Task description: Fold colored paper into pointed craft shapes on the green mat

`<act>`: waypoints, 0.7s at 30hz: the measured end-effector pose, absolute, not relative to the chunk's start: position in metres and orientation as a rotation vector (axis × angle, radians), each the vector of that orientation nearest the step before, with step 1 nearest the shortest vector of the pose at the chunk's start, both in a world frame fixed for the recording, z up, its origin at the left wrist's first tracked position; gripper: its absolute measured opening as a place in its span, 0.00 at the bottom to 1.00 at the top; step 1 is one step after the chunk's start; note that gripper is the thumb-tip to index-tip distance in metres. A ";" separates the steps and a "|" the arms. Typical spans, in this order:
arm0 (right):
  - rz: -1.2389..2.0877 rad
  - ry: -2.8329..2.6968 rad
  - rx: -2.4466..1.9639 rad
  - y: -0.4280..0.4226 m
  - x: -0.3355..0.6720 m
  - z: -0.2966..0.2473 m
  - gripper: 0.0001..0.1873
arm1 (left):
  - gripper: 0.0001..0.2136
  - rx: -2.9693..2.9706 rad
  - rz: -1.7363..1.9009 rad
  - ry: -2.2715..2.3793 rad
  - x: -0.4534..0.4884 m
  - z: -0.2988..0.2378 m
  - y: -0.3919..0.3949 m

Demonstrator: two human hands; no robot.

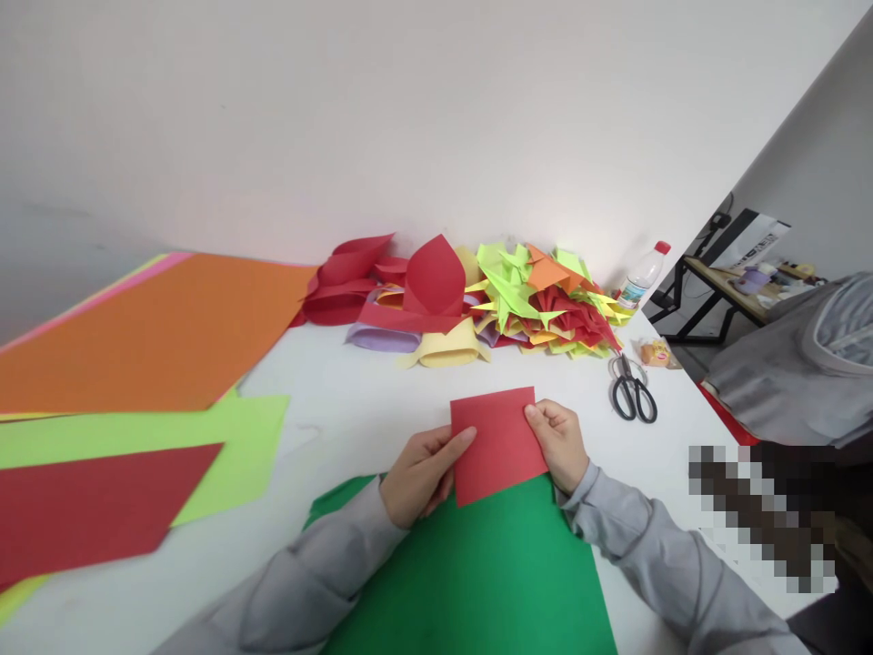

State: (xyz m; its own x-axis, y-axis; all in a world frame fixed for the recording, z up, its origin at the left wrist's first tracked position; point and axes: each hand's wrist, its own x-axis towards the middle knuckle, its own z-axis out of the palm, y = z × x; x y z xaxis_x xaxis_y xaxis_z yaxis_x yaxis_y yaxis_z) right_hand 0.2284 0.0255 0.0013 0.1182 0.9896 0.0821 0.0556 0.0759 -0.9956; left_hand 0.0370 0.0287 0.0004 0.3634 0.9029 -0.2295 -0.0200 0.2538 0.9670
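A small red paper square (500, 443) is held between both hands just above the white table (355, 400). My left hand (419, 473) pinches its left edge, thumb on top. My right hand (560, 443) grips its right edge with curled fingers. Below the hands lies a large green sheet (491, 582), partly under my grey sleeves.
Folded paper shapes in red, yellow, lime and orange (477, 305) pile up against the wall. Black scissors (633, 393) and a plastic bottle (642, 276) sit at the right. Large orange (150, 332), lime (252, 437) and red (88, 509) sheets cover the left. A person in grey (797, 373) sits at the right edge.
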 end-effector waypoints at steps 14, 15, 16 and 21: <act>1.179 -1.222 -1.195 0.024 0.230 0.000 0.28 | 0.26 1.176 0.793 0.958 0.033 -0.007 0.031; 1.168 -1.226 -1.193 0.024 0.229 0.002 0.28 | 0.26 1.182 0.786 0.951 0.033 -0.005 0.030; 1.158 -1.233 -1.193 0.024 0.228 0.004 0.28 | 0.25 1.185 0.783 0.947 0.033 -0.003 0.029; 1.124 -1.282 -1.188 0.021 0.226 0.010 0.27 | 0.22 1.190 0.862 0.954 0.033 0.002 0.029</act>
State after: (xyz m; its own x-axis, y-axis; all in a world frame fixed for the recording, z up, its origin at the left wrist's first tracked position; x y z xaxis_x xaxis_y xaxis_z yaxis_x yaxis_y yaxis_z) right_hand 0.2257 0.0208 0.0101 -0.0004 0.9968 0.0798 0.0507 0.0797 -0.9955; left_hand 0.0327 0.0291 0.0023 0.3641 0.9207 -0.1408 -0.0475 0.1693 0.9844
